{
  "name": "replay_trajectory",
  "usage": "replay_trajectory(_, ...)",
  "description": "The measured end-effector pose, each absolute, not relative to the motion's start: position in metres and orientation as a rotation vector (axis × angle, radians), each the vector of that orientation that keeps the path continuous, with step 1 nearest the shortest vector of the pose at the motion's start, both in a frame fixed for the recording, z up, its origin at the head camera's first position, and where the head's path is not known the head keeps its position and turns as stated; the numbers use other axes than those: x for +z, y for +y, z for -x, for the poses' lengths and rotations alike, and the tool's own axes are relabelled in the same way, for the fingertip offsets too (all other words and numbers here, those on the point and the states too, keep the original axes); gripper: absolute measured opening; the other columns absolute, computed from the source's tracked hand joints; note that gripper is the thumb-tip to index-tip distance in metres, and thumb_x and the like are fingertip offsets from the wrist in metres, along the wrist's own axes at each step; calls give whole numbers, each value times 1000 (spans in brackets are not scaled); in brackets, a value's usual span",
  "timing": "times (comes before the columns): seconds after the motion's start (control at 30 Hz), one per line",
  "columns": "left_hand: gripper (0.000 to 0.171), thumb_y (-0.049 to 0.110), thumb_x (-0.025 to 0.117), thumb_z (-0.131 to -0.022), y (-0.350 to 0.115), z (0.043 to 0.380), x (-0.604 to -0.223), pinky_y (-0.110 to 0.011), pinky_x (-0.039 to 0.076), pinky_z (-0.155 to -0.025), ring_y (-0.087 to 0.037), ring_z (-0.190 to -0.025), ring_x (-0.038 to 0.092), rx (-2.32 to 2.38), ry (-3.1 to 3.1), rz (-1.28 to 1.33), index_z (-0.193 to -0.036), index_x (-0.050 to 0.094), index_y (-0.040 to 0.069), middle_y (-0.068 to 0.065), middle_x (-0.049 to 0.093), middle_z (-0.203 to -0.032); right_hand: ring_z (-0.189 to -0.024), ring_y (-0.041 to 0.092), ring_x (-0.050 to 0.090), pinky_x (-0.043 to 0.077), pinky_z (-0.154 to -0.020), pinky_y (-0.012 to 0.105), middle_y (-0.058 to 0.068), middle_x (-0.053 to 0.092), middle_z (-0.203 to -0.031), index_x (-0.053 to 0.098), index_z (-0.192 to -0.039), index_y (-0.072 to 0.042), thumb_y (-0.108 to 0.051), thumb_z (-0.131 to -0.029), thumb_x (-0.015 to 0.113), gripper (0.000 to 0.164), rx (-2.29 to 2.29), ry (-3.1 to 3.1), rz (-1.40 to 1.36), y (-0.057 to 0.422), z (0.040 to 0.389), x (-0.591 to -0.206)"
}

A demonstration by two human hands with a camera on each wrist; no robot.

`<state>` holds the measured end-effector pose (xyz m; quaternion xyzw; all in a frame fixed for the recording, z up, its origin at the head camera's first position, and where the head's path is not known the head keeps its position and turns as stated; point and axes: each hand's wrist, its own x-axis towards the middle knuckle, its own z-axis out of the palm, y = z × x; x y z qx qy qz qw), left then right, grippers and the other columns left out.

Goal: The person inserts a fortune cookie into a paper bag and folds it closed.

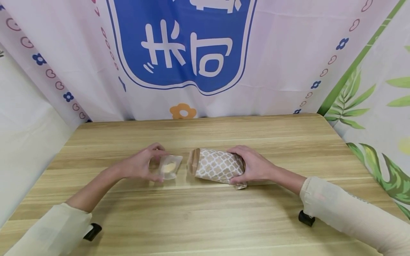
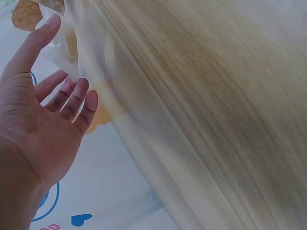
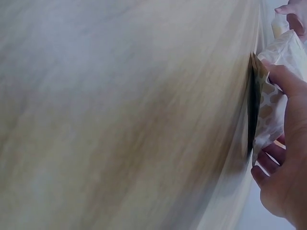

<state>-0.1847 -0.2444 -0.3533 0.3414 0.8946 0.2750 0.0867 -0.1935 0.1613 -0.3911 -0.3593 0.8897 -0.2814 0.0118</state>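
Observation:
A small translucent packet (image 1: 170, 166) with a pale yellow piece inside lies on the wooden table, left of a paper bag. Around its left side is my left hand (image 1: 139, 165), thumb and fingers spread apart with the tips right at the packet's edges. In the left wrist view those fingers look relaxed, and the packet (image 2: 67, 45) shows beyond them. My right hand (image 1: 256, 167) grips the right end of the brown paper bag (image 1: 217, 165), which has a white lattice pattern. Thumb and fingers are on opposite sides of it. The bag's folded brown end faces the packet.
The wooden table (image 1: 198, 220) has a rounded far corner at the right. Behind it hangs a pale curtain (image 1: 275, 71) with a blue sign print. A white wall covering with green leaf prints (image 1: 349, 103) borders the right side.

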Motion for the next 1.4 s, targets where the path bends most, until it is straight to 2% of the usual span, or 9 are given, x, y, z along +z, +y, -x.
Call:
replay_trajectory(0.23, 83, 24, 98, -70, -242, 184, -351, -29, 50, -67, -28, -94, 55, 850, 2698, -1011, -135, 60, -11, -19, 53, -125, -130, 33, 56, 45, -110, 54, 13, 61, -139, 56, -141, -2, -44, -67, 95, 93, -922, 2753, 1152, 161, 195, -392)
replay_trajectory(0.33, 83, 23, 98, -69, -240, 184, -349, -25, 48, -64, -27, -93, 55, 872, 2711, -1012, -135, 60, -10, -19, 53, -126, -129, 32, 56, 45, -110, 54, 13, 61, -139, 55, -140, -2, -42, -67, 95, 93, -949, 2737, 1162, 161, 195, -393)
replay_trajectory(0.53, 80, 26, 97, -72, -233, 183, -346, -29, 50, -67, -25, -96, 55, 889, 2730, -1010, -137, 62, -6, -16, 53, -130, -130, 32, 55, 43, -111, 54, 12, 60, -141, 54, -141, -3, -42, -68, 96, 94, -982, 2719, 1154, 161, 196, -394)
replay_trajectory(0.9, 75, 22, 93, -75, -221, 183, -343, -32, 52, -68, -26, -96, 56, 920, 2739, -1048, -136, 62, -6, -17, 54, -128, -132, 31, 53, 42, -112, 55, 11, 58, -143, 53, -143, -5, -43, -68, 96, 94, -982, 2715, 1139, 163, 195, -395)
replay_trajectory(1.13, 77, 15, 92, -73, -211, 182, -342, -47, 59, -88, -31, -104, 60, 944, 2712, -1042, -137, 58, -11, -20, 50, -128, -136, 32, 50, 39, -115, 54, 11, 56, -145, 52, -144, -6, -41, -67, 97, 96, -972, 2712, 1111, 162, 195, -395)
replay_trajectory(1.4, 76, 10, 93, -71, -206, 183, -342, -48, 60, -88, -34, -101, 65, 972, 2700, -1016, -134, 59, -13, -21, 51, -129, -137, 32, 49, 39, -115, 54, 11, 56, -146, 52, -144, -6, -41, -68, 97, 96, -969, 2706, 1106, 162, 195, -396)
